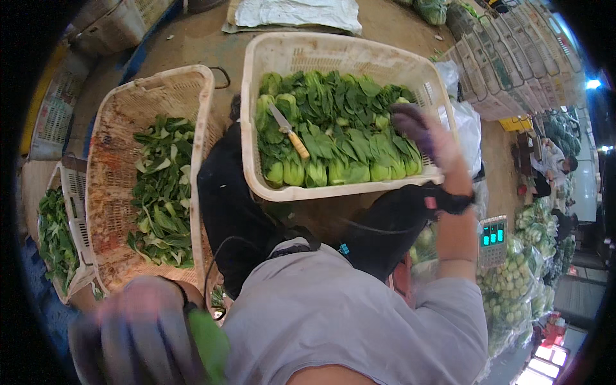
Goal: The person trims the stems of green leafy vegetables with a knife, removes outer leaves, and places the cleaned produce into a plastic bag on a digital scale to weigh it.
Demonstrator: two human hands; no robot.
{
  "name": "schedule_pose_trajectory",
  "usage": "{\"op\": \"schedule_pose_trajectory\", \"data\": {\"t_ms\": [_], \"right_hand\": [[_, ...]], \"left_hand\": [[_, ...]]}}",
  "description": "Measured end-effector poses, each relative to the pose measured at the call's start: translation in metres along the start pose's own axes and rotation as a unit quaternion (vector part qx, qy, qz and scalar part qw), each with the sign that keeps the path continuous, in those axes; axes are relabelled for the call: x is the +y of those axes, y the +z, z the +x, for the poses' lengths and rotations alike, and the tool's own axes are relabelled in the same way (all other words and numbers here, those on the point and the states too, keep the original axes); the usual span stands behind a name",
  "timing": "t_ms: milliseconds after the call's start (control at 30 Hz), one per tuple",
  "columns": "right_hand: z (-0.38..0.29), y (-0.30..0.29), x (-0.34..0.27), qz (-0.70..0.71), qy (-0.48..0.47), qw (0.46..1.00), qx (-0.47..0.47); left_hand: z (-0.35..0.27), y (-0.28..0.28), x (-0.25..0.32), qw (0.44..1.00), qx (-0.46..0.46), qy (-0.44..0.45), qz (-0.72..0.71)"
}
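Note:
My left hand (139,332), in a dark glove with a pinkish back, is raised at the lower left, blurred and close to the camera. A green leaf (209,344) sticks out from its thumb side; the palm side is hidden. My right hand (423,130), in a purplish glove, is over the right end of a white plastic crate (337,44). Motion blurs its fingers, and I cannot tell whether they grip anything. Rows of bok choy (337,144) fill the crate's bottom. A knife (289,131) with a wooden handle lies on them at the left.
Left of my leg stands a stained crate (111,192) with loose leaves (163,207). Another crate of greens (72,192) is farther left. A scale with a lit display (493,240) and bagged vegetables (510,284) are at the right. Stacked crates (515,62) and a person (553,163) are beyond.

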State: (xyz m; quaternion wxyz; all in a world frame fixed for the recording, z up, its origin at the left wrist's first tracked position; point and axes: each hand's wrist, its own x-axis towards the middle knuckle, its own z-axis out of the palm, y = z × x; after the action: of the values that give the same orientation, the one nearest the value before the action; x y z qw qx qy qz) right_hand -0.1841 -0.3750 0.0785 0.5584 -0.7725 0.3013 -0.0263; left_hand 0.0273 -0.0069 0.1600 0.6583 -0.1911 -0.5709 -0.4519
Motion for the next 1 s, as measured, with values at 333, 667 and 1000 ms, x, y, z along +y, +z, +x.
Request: {"op": "schedule_pose_trajectory", "data": {"t_ms": [333,667,1000], "right_hand": [[-0.039,-0.132,0.074,-0.135,0.228,0.964,0.032],[0.194,-0.184,0.297,-0.536,0.344,0.748,0.186],[0.182,-0.162,0.248,-0.22,0.141,0.954,0.144]], "left_hand": [[0.056,-0.054,-0.041,0.995,0.005,-0.044,0.089],[0.04,-0.135,-0.068,0.844,0.418,-0.112,0.318],[-0.127,-0.222,-0.138,0.695,0.56,-0.352,0.283]]}}
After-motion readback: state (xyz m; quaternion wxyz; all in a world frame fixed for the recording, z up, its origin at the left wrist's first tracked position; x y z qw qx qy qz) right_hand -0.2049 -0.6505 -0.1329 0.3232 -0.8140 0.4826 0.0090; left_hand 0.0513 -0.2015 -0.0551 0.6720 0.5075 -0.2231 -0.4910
